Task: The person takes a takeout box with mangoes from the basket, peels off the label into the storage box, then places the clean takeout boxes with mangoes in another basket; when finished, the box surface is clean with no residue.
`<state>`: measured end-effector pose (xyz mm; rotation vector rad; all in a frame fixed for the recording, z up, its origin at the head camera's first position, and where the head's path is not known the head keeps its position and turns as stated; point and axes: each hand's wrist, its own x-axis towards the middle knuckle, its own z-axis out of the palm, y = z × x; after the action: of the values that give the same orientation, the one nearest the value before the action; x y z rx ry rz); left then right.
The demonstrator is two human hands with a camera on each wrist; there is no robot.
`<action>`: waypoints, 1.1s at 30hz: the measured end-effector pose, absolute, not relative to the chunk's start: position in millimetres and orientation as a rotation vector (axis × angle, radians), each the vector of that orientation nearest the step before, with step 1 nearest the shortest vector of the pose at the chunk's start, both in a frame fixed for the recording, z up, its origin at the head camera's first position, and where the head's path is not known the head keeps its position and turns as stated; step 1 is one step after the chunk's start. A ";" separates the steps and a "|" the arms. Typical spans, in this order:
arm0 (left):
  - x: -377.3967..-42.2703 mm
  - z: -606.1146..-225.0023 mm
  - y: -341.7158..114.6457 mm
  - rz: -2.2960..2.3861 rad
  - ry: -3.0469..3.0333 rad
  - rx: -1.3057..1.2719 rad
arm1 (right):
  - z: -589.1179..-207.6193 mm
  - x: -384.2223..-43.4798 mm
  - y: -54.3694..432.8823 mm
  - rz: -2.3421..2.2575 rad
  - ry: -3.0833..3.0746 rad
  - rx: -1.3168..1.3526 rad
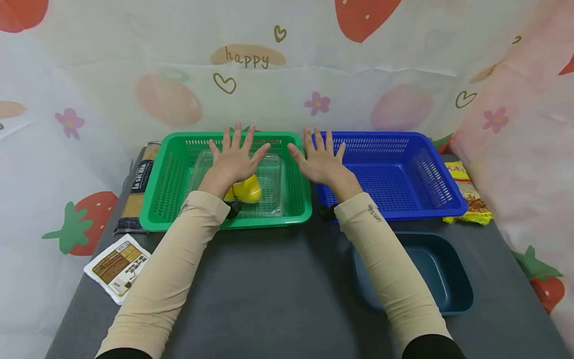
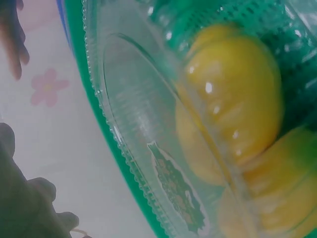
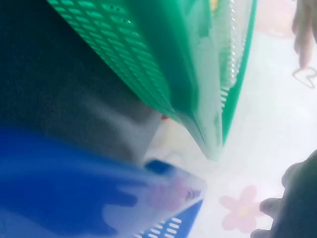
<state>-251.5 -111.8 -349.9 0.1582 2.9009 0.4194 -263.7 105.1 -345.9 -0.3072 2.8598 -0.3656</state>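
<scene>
2 hands hover with fingers spread wide, pinching nothing: our left hand [image 1: 233, 162] above the green basket [image 1: 278, 220], our right hand [image 1: 323, 162] above the left edge of the blue basket [image 1: 385, 184]. Inside the green basket, a little nearer its right edge, sits a clear container [image 1: 273, 184] with at least 2 yellow pieces [image 2: 233, 94] in it. We judge it light, slick, thin-walled and easily dented, best held gently by opposite sides, low down. Between the 2 baskets the gap is narrow, so sideways room looks tight; we find more over the grey table [image 1: 269, 289], toward its near edge, left of the teal tub [image 1: 439, 269].
</scene>
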 end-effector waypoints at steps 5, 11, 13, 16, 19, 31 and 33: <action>-252.0 -353.4 -116.6 0.415 2.902 0.131 | -346.7 -261.1 102.6 -0.381 2.863 -0.326; -251.1 -354.5 -119.6 0.438 2.904 0.135 | -349.2 -258.2 97.8 -0.366 2.852 -0.322; -249.6 -354.0 -123.0 0.452 2.902 0.125 | -349.0 -257.2 95.2 -0.363 2.841 -0.335; -247.3 -351.5 -130.7 0.462 2.916 0.115 | -346.7 -255.2 90.5 -0.373 2.833 -0.361; -242.4 -344.4 -140.8 0.494 2.935 0.110 | -344.7 -251.5 84.9 -0.398 2.827 -0.395; -142.4 -352.8 -205.5 0.717 2.974 -0.073 | -351.7 -212.6 55.6 -0.634 2.695 -0.370; -122.5 -365.8 -214.1 0.750 3.018 -0.138 | -356.3 -206.8 52.7 -0.670 2.657 -0.340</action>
<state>-122.5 -214.1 -365.8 -0.1381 3.0178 0.7499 -206.8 52.7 -356.3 -0.3402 2.6566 -0.6701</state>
